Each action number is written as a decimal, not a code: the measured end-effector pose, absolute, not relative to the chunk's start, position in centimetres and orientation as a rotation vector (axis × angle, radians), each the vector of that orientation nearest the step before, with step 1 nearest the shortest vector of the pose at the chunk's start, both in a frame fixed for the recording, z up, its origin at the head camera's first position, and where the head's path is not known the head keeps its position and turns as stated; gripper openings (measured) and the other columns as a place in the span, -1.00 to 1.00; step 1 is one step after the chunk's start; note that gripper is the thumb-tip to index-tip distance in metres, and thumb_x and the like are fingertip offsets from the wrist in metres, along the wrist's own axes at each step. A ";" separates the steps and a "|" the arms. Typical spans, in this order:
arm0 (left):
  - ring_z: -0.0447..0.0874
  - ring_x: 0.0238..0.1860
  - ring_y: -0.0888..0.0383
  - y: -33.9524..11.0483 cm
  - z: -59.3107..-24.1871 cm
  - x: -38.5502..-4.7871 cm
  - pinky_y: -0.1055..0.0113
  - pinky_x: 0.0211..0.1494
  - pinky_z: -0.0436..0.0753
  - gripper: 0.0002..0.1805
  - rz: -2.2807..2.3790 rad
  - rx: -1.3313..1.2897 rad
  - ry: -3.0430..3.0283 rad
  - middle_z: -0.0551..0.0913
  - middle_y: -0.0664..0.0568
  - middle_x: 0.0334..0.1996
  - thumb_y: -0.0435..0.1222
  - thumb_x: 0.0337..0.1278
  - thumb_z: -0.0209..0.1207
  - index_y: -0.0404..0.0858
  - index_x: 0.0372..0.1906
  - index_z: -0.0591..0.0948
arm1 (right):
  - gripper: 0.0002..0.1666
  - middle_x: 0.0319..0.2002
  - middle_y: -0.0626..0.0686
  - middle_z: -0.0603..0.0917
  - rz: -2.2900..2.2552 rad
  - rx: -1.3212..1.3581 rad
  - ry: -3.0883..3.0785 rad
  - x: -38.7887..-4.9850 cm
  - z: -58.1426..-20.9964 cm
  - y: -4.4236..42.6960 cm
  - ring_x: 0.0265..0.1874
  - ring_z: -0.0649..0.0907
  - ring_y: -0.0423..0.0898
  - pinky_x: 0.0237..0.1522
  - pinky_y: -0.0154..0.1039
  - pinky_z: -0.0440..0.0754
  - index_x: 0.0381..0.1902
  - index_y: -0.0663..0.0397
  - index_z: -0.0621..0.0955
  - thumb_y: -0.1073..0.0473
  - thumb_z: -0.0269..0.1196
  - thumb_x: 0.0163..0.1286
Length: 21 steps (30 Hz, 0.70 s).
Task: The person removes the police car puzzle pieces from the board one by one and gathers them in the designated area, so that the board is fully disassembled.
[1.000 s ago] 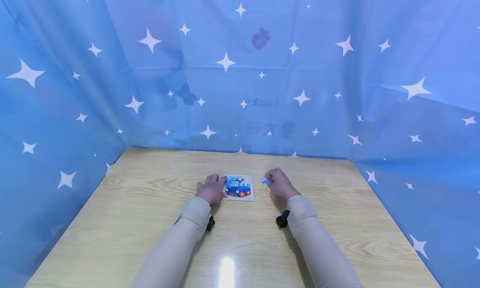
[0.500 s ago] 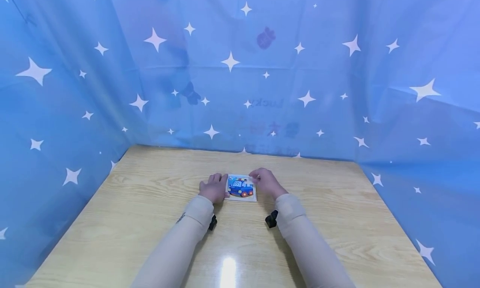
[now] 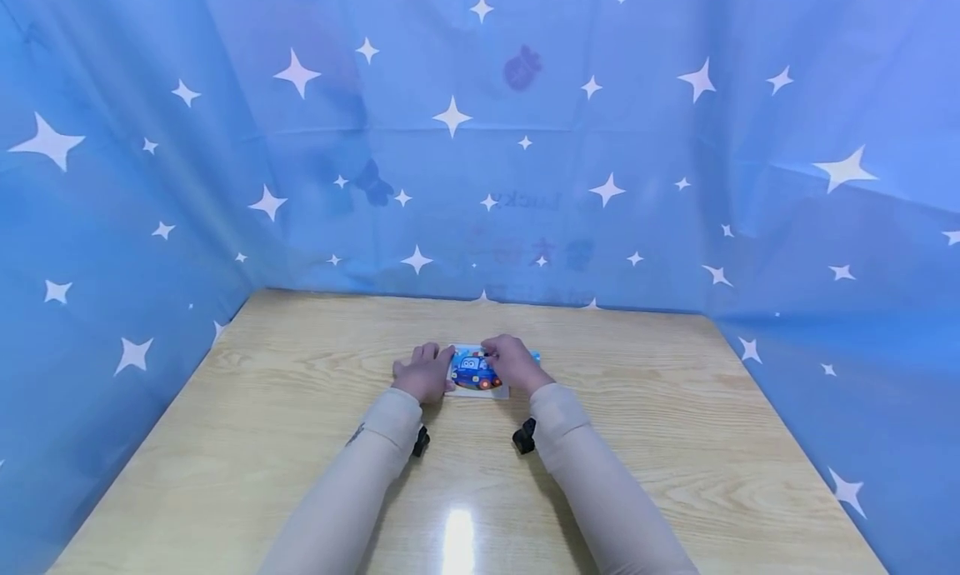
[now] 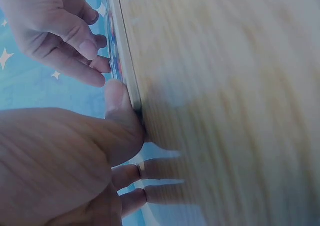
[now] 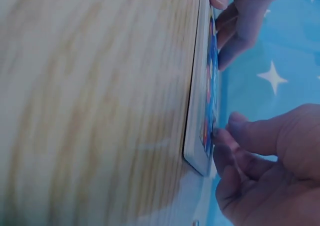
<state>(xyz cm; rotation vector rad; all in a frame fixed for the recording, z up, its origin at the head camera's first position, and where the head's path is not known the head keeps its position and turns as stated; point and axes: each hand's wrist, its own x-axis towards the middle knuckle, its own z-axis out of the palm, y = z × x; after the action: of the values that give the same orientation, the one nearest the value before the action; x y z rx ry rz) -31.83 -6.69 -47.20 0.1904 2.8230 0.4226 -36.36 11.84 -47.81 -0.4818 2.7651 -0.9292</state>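
Note:
A square jigsaw puzzle point(image 3: 467, 382) with a blue cartoon truck lies flat on the table. My left hand point(image 3: 422, 373) rests at its left edge, the thumb pressing the near corner and the other fingers spread toward the far side. Over the upper right of the picture is my right hand point(image 3: 516, 362), fingers bent down to the surface. In the right wrist view the right hand's thumb and fingertips point(image 5: 239, 120) come close together above the puzzle's thick edge point(image 5: 196, 153); whether a piece sits between them is hidden. Just right of this hand shows a small blue piece point(image 3: 536, 356).
The wood-grain table point(image 3: 315, 442) extends around the puzzle on all sides. Blue cloth with white stars point(image 3: 450, 183) hangs behind the table and along both sides. Black wrist cameras point(image 3: 525, 435) sit below the wrists. A bright reflection falls on the near tabletop.
A second ago my right hand held a small blue puzzle piece right of the puzzle. It has moved left over the picture's upper right. My left hand stays at the left edge.

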 end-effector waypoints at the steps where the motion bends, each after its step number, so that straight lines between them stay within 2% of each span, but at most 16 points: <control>1: 0.04 0.53 -0.12 -6.7 -47.1 -31.8 -0.35 0.34 0.18 -0.26 0.425 0.192 2.824 0.13 -0.14 0.54 -0.06 0.49 0.09 -0.05 0.63 0.12 | -0.56 0.18 0.24 0.64 -0.932 -0.481 2.765 -36.4 -47.8 11.8 0.18 0.62 0.14 0.18 0.01 0.58 0.34 0.29 0.52 0.36 0.12 0.55; 5: 0.05 0.53 -0.11 -6.7 -47.1 -31.7 -0.37 0.33 0.19 -0.26 0.414 0.197 2.833 0.14 -0.13 0.53 -0.04 0.48 0.09 -0.04 0.63 0.12 | -0.58 0.16 0.26 0.64 -0.919 -0.509 2.753 -36.6 -48.0 11.5 0.14 0.64 0.13 0.14 0.00 0.61 0.31 0.31 0.54 0.38 0.13 0.54; 11: 0.03 0.54 -0.10 -6.7 -47.7 -32.1 -0.40 0.33 0.18 -0.23 0.387 0.206 2.820 0.12 -0.12 0.54 -0.01 0.48 0.09 -0.02 0.64 0.09 | -0.56 0.24 0.25 0.59 -0.879 -0.487 2.757 -37.0 -48.5 11.3 0.24 0.58 0.13 0.23 0.02 0.55 0.31 0.27 0.55 0.38 0.17 0.52; 17: -0.03 0.56 -0.10 -6.8 -48.3 -32.8 -0.46 0.35 0.10 -0.22 0.401 0.179 2.813 0.07 -0.11 0.57 -0.01 0.48 0.09 0.01 0.64 0.07 | -0.64 0.10 0.21 0.65 -0.938 -0.446 2.781 -37.3 -48.7 11.0 0.11 0.64 0.09 0.13 0.00 0.61 0.20 0.21 0.61 0.37 0.22 0.48; 21: -0.02 0.56 -0.10 -6.8 -48.2 -32.8 -0.45 0.34 0.13 -0.22 0.399 0.176 2.802 0.07 -0.10 0.57 0.00 0.47 0.09 0.03 0.64 0.06 | -0.68 0.06 0.19 0.65 -0.950 -0.424 2.770 -37.4 -48.7 10.9 0.05 0.64 0.07 0.10 -0.01 0.62 0.17 0.17 0.61 0.37 0.21 0.49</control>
<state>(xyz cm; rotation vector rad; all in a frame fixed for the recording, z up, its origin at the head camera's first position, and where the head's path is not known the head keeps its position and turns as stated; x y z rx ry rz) -32.81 -6.84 -48.19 0.1762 2.8016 0.3988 -37.37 10.89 -48.69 -0.4241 2.7697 -0.9495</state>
